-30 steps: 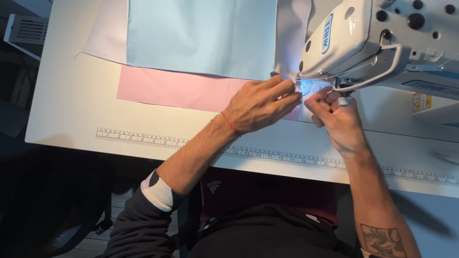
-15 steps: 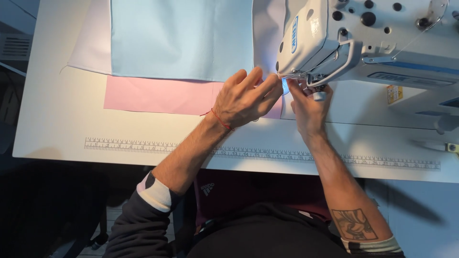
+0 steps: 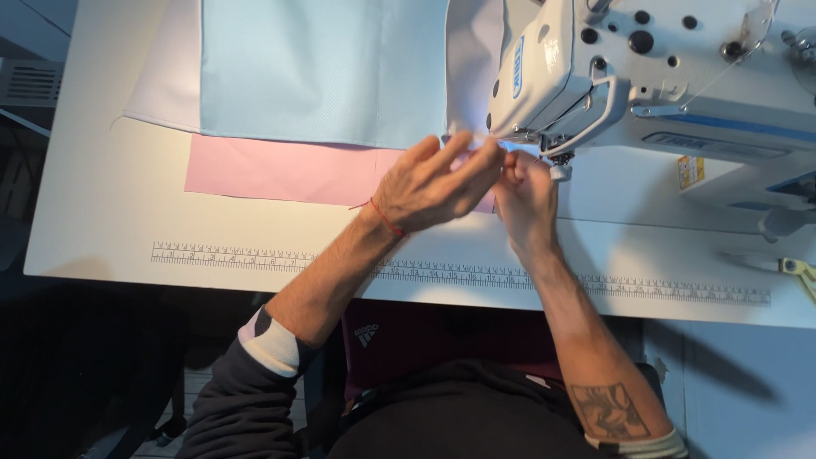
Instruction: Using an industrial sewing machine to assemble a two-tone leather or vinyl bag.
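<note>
Two hands: both working close together at the needle area of a sewing machine, seen from above.
Table: white top w/ a printed ruler strip running along the near edge.
White fabric: lying far left, bottom layer, edge showing beside the blue.
Blue fabric: light blue sheet lying flat on top, covering most of the white.
Pink fabric: sticking out below the blue sheet's near edge, reaching right under the left hand toward the needle.
Left hand: resting over the pink fabric's right end, fingers partly curled & pointing at the needle; red thread band on wrist. Can't tell if it's pinching anything, blurred.
Right hand: just beside the left, touching or nearly so, fingertips bunching up under the presser foot. Grip not clear; what it's holding is hidden.
Sewing machine: white head sitting far right on the table, lamp glowing at the needle.
Far right: yellow-handled tool lying at the table's edge.
</note>
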